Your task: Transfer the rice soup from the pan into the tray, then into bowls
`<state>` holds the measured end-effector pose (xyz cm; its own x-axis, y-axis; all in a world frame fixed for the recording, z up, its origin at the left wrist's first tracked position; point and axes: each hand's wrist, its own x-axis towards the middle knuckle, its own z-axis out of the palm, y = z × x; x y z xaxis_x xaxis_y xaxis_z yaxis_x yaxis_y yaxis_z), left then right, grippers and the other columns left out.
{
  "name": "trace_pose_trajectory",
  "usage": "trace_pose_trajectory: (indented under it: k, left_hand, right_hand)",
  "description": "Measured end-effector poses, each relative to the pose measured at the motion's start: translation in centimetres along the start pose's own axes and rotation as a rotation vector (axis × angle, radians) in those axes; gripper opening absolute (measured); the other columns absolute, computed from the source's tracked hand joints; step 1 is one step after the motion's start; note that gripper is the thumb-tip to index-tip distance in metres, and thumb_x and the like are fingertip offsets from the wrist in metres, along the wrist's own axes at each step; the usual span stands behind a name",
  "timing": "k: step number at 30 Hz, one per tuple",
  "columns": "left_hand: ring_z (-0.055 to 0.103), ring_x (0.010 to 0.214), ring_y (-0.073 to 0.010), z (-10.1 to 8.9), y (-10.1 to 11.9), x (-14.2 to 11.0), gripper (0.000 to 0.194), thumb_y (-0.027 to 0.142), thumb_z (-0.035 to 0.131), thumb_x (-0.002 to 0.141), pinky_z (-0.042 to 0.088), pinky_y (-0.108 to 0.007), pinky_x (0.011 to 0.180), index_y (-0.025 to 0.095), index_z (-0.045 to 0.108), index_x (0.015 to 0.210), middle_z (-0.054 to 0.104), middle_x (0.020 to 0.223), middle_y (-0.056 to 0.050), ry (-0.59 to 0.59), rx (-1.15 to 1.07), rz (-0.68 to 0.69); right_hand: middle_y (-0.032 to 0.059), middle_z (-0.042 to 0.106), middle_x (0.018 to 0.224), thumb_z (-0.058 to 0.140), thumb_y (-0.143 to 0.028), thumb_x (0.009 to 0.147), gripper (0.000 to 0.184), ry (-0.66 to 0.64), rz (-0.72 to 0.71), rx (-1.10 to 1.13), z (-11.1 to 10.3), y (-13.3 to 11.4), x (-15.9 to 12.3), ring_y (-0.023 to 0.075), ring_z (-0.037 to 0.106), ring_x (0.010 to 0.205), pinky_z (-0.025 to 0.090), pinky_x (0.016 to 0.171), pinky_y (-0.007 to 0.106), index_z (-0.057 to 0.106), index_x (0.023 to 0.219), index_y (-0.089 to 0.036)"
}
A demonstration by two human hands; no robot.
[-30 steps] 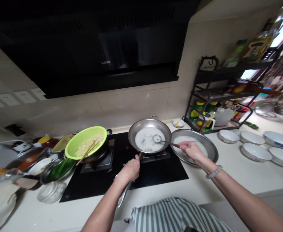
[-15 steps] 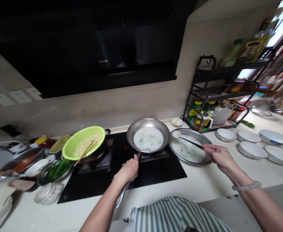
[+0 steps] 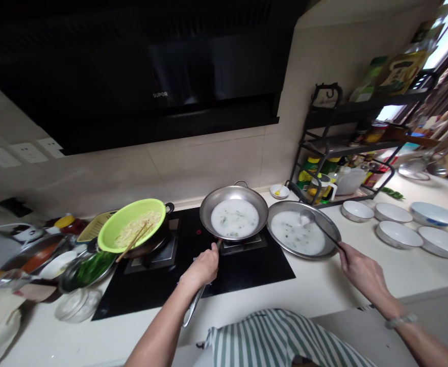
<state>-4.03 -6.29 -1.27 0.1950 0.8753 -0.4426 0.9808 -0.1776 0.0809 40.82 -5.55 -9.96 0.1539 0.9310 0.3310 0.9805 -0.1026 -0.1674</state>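
My left hand (image 3: 202, 269) is closed around the long handle of a steel pan (image 3: 234, 200) that sits on the right burner of the black cooktop (image 3: 247, 265). The pan holds a thin white batter with green flecks. My right hand (image 3: 362, 270) grips the end of a ladle (image 3: 319, 227) whose bowl rests in a wide steel basin (image 3: 325, 221) of the same white batter, just right of the pan.
A green colander (image 3: 132, 227) of noodles with chopsticks sits on a pot on the left burner. Dishes of greens and sauces crowd the left counter. Several white bowls (image 3: 396, 232) line the right counter before a black condiment rack (image 3: 339, 153). A dark range hood hangs overhead.
The ladle has left the pan, swung right over the basin, and its bowl now rests in the basin's batter. My right hand has drawn back to the right. My left hand stayed on the pan handle.
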Motion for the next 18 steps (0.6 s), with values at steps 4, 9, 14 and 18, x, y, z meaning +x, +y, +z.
trace_pose_trajectory:
  k: [4, 9, 14, 18]
  left_hand:
    - [0.067, 0.119, -0.0362, -0.2, 0.1, -0.1, 0.070, 0.003, 0.044, 0.087, 0.050, -0.039, 0.096, -0.006, 0.027, 0.154, 0.065, 0.125, -0.034, -0.009, -0.008, -0.007]
    - [0.067, 0.118, -0.0374, 0.0, 0.1, 0.1, 0.072, 0.003, 0.045, 0.085, 0.050, -0.040, 0.096, -0.007, 0.025, 0.154, 0.064, 0.125, -0.035, 0.005, -0.016, -0.009]
    - [0.066, 0.120, -0.0368, 0.1, 0.1, 0.2, 0.071, 0.004, 0.044, 0.087, 0.050, -0.040, 0.098, -0.007, 0.024, 0.155, 0.063, 0.129, -0.034, -0.009, -0.013, -0.015]
    - [0.067, 0.120, -0.0356, -0.1, 0.1, 0.1, 0.071, 0.005, 0.045, 0.087, 0.050, -0.037, 0.096, -0.004, 0.025, 0.155, 0.064, 0.128, -0.033, -0.008, -0.031, -0.025]
  right_hand:
    - [0.0182, 0.074, 0.116, 0.042, -0.024, 0.093, 0.041, 0.026, -0.096, -0.104, -0.3, 0.6, -1.2, 0.0292, 0.071, 0.082, 0.044, 0.055, 0.035, 0.068, 0.123, -0.014]
    - [0.0178, 0.076, 0.091, 0.045, -0.033, 0.089, 0.040, -0.028, 0.116, 0.094, -0.6, 0.4, 0.2, 0.0288, 0.068, 0.068, 0.047, 0.059, 0.038, 0.073, 0.111, -0.013]
    - [0.0133, 0.075, 0.079, 0.055, -0.043, 0.080, 0.043, -0.030, 0.280, 0.575, -2.9, -3.1, 2.9, 0.0280, 0.068, 0.069, 0.050, 0.062, 0.036, 0.075, 0.103, -0.013]
    - [0.0115, 0.077, 0.084, 0.054, -0.038, 0.084, 0.037, -0.139, 0.110, 0.634, -4.3, -8.4, 4.6, 0.0278, 0.069, 0.075, 0.051, 0.068, 0.036, 0.076, 0.103, -0.016]
